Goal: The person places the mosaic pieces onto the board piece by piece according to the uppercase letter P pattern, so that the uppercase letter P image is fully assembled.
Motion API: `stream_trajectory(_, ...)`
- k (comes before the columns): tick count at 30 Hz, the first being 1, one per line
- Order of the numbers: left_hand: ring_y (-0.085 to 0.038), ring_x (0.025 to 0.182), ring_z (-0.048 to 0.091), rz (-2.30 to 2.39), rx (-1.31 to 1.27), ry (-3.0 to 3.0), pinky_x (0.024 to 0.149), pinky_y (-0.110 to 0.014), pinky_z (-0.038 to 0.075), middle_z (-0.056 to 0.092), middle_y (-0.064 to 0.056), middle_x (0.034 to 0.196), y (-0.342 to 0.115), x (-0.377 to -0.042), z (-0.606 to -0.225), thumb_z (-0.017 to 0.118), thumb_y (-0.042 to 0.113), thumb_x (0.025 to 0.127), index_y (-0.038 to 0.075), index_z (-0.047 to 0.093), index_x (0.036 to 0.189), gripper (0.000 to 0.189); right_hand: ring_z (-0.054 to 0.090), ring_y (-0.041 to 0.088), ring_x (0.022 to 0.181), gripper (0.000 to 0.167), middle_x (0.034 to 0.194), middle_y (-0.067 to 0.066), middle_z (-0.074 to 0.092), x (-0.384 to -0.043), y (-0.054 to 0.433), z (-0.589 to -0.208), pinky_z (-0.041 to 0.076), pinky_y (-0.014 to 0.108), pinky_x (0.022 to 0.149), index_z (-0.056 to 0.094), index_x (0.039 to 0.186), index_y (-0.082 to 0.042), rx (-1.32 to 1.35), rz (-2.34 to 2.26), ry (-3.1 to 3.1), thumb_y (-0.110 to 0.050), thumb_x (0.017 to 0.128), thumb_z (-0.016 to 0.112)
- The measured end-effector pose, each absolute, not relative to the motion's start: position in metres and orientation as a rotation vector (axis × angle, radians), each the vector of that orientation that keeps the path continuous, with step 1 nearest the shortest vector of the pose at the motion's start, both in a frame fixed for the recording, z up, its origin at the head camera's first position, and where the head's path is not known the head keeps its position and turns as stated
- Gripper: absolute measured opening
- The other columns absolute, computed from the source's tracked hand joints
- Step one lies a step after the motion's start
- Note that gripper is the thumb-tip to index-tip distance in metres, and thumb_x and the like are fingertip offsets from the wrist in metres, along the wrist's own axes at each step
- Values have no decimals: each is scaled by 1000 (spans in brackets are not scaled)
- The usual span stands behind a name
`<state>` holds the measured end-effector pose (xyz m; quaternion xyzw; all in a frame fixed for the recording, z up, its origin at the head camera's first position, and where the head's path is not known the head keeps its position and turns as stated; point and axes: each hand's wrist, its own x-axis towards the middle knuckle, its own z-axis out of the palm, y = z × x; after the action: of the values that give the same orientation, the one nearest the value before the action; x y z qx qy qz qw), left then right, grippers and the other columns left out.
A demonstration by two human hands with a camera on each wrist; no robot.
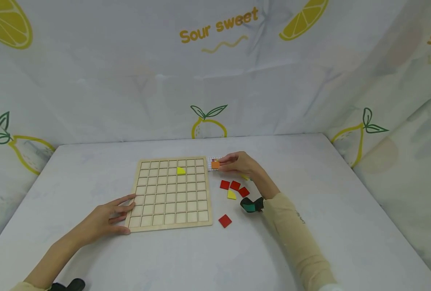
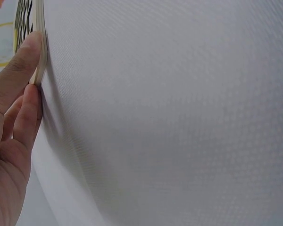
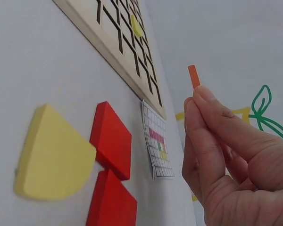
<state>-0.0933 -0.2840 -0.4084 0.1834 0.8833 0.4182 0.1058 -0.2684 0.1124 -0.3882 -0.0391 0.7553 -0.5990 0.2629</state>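
A wooden grid board [image 1: 209, 220] lies flat on the table, one yellow tile [image 1: 181, 171] seated in a cell of its upper part. My left hand [image 1: 102, 220] touches the board's left edge and near-left corner, its fingers nearly straight; thumb and fingers meet the rim [image 2: 41, 56] in the left wrist view. Between thumb and fingertips, my right hand [image 1: 238, 162] pinches a thin orange tile [image 3: 193, 76], held up off the table. Behind that tile in the head view is a small printed grid card [image 1: 210, 167], partly covered by the tile and fingers.
Several red tiles [image 1: 225, 221] lie right of the board, with a yellow tile [image 1: 231, 195] having one rounded side among them. Another yellow piece [image 1: 244, 176] shows partly under the right wrist. A white cloth wall [image 1: 146, 101] with lemon prints rises behind the table.
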Motion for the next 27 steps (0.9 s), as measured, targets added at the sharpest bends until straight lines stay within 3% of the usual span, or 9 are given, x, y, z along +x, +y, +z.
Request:
stream_trajectory(3,-33,122,47,1221,554,2611,89,-24,55,35,-23,148,-284,-93,-408,83,19,70,-11,47,134,79,65,13,87,33,114,17,65,-268,103,-388,58,31,87,60,120,11,-131,-1653,2012,6,88,65)
stream_trajectory(10,-20,122,48,1222,599,2629,88,-24,56,35,-27,147,-284,-92,-408,83,19,70,-12,54,127,71,64,11,86,31,109,8,69,-268,79,-391,58,23,82,67,114,3,-159,-1591,2059,-3,84,73)
stream_trajectory(17,-19,122,48,1231,596,2631,87,-23,55,35,-28,146,-285,-91,-409,83,20,70,-12,55,127,71,65,12,85,31,111,13,67,-267,55,-392,58,31,88,67,114,6,-159,-1647,1987,2,84,72)
stream_trajectory(27,-39,119,48,1208,576,2614,89,-26,55,33,-26,148,-286,-93,-410,82,20,71,-13,53,128,72,64,11,83,32,110,14,66,-265,26,-396,60,26,81,67,111,8,-203,-1696,1996,6,80,74)
